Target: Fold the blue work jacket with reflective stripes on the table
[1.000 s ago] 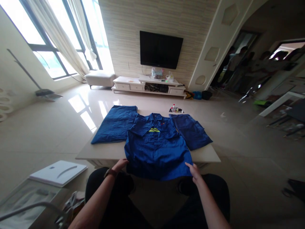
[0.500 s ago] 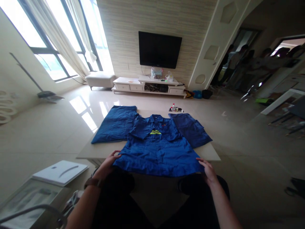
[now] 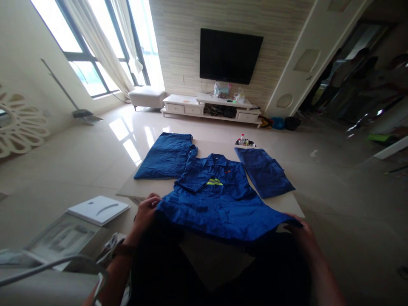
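A blue work shirt point(image 3: 219, 199) with a yellow-green chest strip lies front up on a low pale table point(image 3: 140, 189). My left hand point(image 3: 145, 212) grips the shirt's lower left corner. My right hand point(image 3: 301, 236) grips the lower right corner. The hem is stretched wide between them and lifted off the table's near edge, above my dark-trousered knees. A folded blue garment point(image 3: 167, 155) lies to the shirt's left, and another folded blue garment point(image 3: 264, 170) lies to its right.
A white flat box point(image 3: 98, 208) rests on a glass side table at my left. Small bottles point(image 3: 245, 142) stand at the table's far edge. Beyond are a white TV stand point(image 3: 210, 110), a wall TV and glossy floor. People stand in the doorway at far right.
Both hands moved outward along the hem to the shirt's corners, pulled it wide and raised it toward me. The camera shifted left and tilted down a little.
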The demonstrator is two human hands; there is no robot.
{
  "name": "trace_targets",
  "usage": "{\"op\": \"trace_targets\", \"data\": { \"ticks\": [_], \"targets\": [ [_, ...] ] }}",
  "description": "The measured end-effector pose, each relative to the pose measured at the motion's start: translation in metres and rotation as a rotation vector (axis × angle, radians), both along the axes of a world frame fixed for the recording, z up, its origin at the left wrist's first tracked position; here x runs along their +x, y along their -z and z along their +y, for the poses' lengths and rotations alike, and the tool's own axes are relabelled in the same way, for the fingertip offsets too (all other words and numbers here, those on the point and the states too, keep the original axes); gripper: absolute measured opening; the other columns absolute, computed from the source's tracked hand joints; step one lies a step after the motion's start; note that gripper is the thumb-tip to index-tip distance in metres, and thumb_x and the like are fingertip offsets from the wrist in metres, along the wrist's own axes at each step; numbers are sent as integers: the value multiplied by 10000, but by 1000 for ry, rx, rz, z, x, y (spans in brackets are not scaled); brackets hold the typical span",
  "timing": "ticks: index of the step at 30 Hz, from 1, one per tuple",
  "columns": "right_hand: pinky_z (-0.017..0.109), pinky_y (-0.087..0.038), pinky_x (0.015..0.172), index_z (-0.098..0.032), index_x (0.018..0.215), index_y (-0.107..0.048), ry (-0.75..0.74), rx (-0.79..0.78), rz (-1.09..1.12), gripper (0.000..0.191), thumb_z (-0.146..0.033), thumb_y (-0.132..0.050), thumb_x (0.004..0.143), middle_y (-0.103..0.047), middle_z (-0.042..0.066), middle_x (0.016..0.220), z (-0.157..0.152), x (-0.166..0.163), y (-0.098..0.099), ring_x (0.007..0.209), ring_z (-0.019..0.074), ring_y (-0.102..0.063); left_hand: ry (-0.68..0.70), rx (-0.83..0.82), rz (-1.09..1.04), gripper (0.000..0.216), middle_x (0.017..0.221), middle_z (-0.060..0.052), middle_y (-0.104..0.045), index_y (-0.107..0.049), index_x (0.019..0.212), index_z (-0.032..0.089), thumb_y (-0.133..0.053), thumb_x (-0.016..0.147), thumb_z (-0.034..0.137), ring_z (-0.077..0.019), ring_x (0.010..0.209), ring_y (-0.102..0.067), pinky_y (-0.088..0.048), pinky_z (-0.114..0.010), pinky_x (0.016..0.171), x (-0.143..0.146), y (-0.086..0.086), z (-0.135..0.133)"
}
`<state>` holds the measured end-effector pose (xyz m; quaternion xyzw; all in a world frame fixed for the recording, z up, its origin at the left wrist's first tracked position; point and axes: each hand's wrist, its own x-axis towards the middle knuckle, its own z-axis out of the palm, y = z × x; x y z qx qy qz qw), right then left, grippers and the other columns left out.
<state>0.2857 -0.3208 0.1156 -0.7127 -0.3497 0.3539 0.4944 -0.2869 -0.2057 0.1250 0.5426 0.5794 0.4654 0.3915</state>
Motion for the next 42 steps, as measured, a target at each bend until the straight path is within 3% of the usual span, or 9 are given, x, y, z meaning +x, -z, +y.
{"op": "trace_targets", "data": {
  "ticks": [4, 7, 11, 15, 19, 24, 30, 37, 42],
  "targets": [
    [424, -572, 919, -257, 870, -831, -184, 4, -246, 367, -494, -776, 595, -763, 97, 950, -7, 18, -16, 956, 310, -711, 93, 69, 36, 260, 1103, -102, -714, -731, 716, 195, -714, 687, 453, -272, 1044, -640, -528, -330, 922, 2, -13, -6],
    [477, -561, 977, -297, 791, -835, -299, -13, -358, 354, -545, -835, 538, -751, 139, 1088, -22, 32, -24, 1080, 362, -694, 129, -39, -24, 306, 913, -74, -733, -733, 798, 199, -689, 724, 492, -265, 910, -654, -550, -339, 833, 1, -18, -17],
    [570, -537, 1022, -346, 747, -831, -337, -37, -287, 344, -607, -854, 524, -703, 165, 1318, -39, 52, -25, 1251, 441, -628, 0, -47, -66, 322, 729, -23, -657, -691, 766, 202, -717, 713, 518, -194, 707, -575, -501, -276, 639, 2, -10, -24],
    [556, -575, 967, -335, 780, -839, -287, -102, -222, 364, -638, -825, 580, -788, 164, 1082, -29, 62, -22, 1079, 428, -715, -201, 8, -149, 336, 620, 30, -509, -589, 736, 206, -698, 766, 522, -128, 574, -443, -365, -225, 502, 11, 5, -8],
    [469, -610, 815, -261, 799, -824, -5, -22, -341, 413, -622, -815, 597, -800, 101, 877, 30, 51, -23, 885, 353, -738, -310, 68, -169, 356, 626, 51, -447, -543, 752, 204, -675, 816, 529, -106, 561, -392, -314, -215, 498, 29, 10, 38],
    [385, -566, 841, -187, 964, -789, 39, 144, -173, 514, -611, -787, 675, -790, 66, 882, 166, 33, -16, 864, 254, -720, -405, 167, 40, 374, 630, 56, -370, -473, 709, 200, -613, 862, 512, -103, 591, -331, -289, -225, 545, 52, 14, 142],
    [291, -468, 675, -142, 761, -706, 59, -103, -299, 471, -609, -654, 794, -725, 62, 690, 311, 31, 51, 694, 177, -647, -288, -191, 481, 330, 798, -40, -632, -597, 770, 180, -506, 936, 451, -166, 758, -541, -387, -269, 687, 72, 59, 274],
    [309, -370, 701, -139, 720, -698, -20, -438, -554, 322, -420, -677, 876, -748, 151, 836, 350, 32, 133, 842, 228, -655, -182, -504, 685, 366, 1140, -220, -727, -722, 969, 173, -513, 943, 472, -373, 1063, -672, -485, -420, 850, 80, 135, 314],
    [313, -379, 752, -161, 990, -732, -71, -570, -701, 389, -505, -551, 969, -738, 188, 1098, 347, 30, 136, 999, 258, -640, -153, -514, 787, 393, 1223, -221, -710, -715, 1074, 196, -468, 971, 484, -402, 1169, -658, -508, -460, 916, 84, 137, 317]
  ]
}}
